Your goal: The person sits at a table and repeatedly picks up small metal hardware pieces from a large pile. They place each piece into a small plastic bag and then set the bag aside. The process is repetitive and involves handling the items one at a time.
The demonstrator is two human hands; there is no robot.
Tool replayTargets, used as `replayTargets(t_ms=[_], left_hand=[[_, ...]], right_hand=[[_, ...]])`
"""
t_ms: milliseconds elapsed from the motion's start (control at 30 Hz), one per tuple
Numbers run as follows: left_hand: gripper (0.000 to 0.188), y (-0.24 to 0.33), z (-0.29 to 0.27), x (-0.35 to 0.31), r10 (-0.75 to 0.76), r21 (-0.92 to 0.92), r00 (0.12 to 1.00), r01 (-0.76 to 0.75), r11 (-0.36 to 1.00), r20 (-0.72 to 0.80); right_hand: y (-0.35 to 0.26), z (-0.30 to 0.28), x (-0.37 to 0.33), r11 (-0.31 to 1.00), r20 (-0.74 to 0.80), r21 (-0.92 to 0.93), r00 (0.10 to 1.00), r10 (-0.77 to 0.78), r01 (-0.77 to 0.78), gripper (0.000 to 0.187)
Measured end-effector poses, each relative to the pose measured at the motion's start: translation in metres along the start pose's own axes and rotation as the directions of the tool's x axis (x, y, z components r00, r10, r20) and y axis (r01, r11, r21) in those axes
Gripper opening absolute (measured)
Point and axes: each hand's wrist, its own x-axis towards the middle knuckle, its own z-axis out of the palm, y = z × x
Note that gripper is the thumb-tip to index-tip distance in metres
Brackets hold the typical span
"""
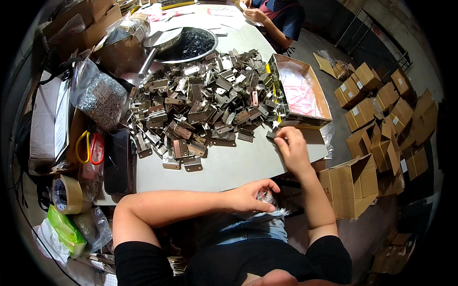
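A large heap of small bent metal brackets (pixel 205 102) covers the middle of the white table (pixel 238 164). My right hand (pixel 293 147) is at the table's right side, thumb and fingers closed on a small dark metal bracket (pixel 271 136) near the heap's edge. Low in front of my lap, at the table's near edge, my left hand (pixel 253 196) curls around a small clear plastic bag (pixel 265 196). What is in that bag is partly hidden by the fingers.
An open carton (pixel 324 100) of pink-and-white bags stands right of the heap. Behind it is a metal bowl (pixel 213 50) of dark parts. At left are a bag of screws (pixel 101 97), scissors (pixel 97 148), a black case (pixel 118 162) and tape (pixel 67 194). A co-worker (pixel 276 21) sits beyond.
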Motion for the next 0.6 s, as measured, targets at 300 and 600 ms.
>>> replayTargets(t_ms=[300,600], left_hand=[[0.054,-0.002,-0.002,0.001,-0.026,-0.041,1.0,0.026,0.999,0.0],[0.061,0.009,0.003,-0.004,0.088,-0.012,0.992,-0.09,0.996,-0.092]], right_hand=[[-0.012,0.007,-0.018,0.991,0.018,-0.091,0.995,-0.096,0.098,0.016],[-0.059,-0.067,-0.034,0.857,0.541,0.501,0.816,-0.204,-0.118,0.013]])
